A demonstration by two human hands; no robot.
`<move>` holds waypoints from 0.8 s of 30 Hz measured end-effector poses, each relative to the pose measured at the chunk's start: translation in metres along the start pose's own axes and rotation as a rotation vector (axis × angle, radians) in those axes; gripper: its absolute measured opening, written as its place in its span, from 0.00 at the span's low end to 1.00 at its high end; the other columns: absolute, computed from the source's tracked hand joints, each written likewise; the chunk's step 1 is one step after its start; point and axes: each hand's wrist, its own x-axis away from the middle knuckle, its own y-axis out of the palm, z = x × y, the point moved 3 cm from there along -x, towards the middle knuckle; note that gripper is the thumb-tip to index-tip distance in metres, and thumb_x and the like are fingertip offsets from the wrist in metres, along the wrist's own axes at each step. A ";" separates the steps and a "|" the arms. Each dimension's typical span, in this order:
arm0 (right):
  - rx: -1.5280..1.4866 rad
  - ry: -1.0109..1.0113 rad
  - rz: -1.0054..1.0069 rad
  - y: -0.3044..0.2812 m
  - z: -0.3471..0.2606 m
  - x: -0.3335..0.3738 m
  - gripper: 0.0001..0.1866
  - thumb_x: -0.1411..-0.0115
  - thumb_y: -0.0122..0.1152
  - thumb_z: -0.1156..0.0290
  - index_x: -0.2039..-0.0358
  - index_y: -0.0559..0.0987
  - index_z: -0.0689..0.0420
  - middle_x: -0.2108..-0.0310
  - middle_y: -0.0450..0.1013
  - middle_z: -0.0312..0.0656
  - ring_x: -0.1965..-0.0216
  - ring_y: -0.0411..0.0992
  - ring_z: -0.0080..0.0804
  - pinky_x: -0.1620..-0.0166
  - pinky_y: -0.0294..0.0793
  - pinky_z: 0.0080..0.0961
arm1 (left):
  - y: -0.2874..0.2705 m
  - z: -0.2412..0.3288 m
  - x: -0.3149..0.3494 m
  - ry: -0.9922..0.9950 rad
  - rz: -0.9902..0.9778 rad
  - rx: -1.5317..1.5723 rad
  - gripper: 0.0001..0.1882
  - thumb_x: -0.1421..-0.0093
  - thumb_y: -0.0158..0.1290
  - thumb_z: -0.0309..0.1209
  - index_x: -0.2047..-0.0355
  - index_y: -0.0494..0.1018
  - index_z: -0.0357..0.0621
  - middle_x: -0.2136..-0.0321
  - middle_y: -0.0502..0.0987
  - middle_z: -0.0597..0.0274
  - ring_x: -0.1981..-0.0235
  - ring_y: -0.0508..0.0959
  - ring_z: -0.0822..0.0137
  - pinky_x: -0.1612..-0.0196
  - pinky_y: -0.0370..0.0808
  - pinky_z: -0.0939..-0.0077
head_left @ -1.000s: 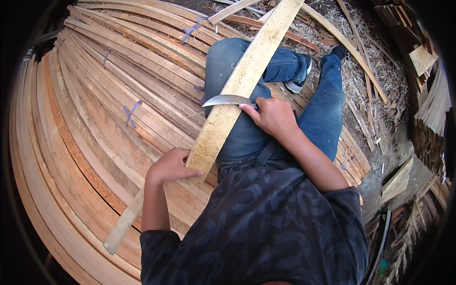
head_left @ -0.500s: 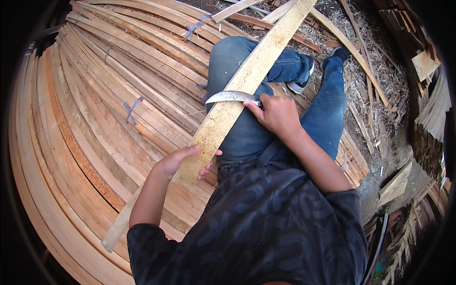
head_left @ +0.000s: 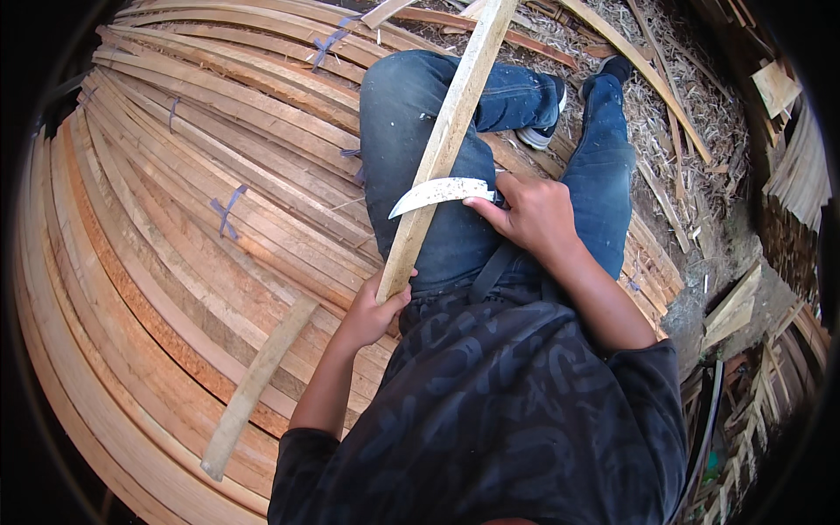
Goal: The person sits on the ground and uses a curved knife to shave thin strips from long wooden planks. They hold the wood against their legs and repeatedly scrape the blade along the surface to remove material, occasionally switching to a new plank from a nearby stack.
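Note:
A long wooden slat (head_left: 454, 114) slants across my left thigh, its narrow edge turned upward. Near its lower end my left hand (head_left: 376, 308) wraps round it, thumb on one side and fingers on the other. My right hand (head_left: 533, 213) grips a curved knife (head_left: 444, 192) by the handle, which is mostly hidden in the fist. The thumb lies along the base of the blade. Its pale, speckled blade crosses over the slat, tip pointing left.
Bundles of wooden slats (head_left: 166, 262) spread beneath and left of me, tied with purple strips (head_left: 229, 210). A loose short stick (head_left: 259, 385) lies on them. Wood shavings (head_left: 652, 122) and long offcuts (head_left: 643, 66) cover the ground ahead; scrap wood (head_left: 733, 306) stands at right.
The slat has been turned from its broad face onto its narrow edge. My left hand has moved right and closed round its end. The blade now shows its flat side.

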 end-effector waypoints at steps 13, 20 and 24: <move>0.041 -0.012 0.053 -0.003 0.011 -0.017 0.28 0.47 0.62 0.41 0.83 0.75 0.55 0.86 0.72 0.42 0.84 0.73 0.40 0.81 0.70 0.32 | 0.014 -0.010 -0.012 0.128 0.065 -0.043 0.21 0.45 0.44 0.20 0.49 0.67 0.33 0.72 0.71 0.63 0.71 0.71 0.74 0.64 0.70 0.79; 0.146 0.014 0.174 -0.010 0.032 -0.049 0.31 0.46 0.60 0.38 0.87 0.71 0.55 0.89 0.68 0.40 0.87 0.70 0.39 0.84 0.67 0.32 | 0.012 -0.014 -0.017 0.155 0.051 -0.024 0.20 0.44 0.44 0.21 0.49 0.67 0.34 0.71 0.72 0.63 0.72 0.70 0.74 0.65 0.70 0.78; 0.225 -0.043 0.206 -0.011 0.036 -0.061 0.32 0.46 0.59 0.37 0.87 0.71 0.55 0.90 0.68 0.40 0.87 0.70 0.39 0.84 0.67 0.32 | 0.012 -0.013 -0.019 0.129 0.048 0.035 0.20 0.44 0.43 0.21 0.50 0.68 0.34 0.70 0.72 0.63 0.73 0.70 0.74 0.66 0.70 0.79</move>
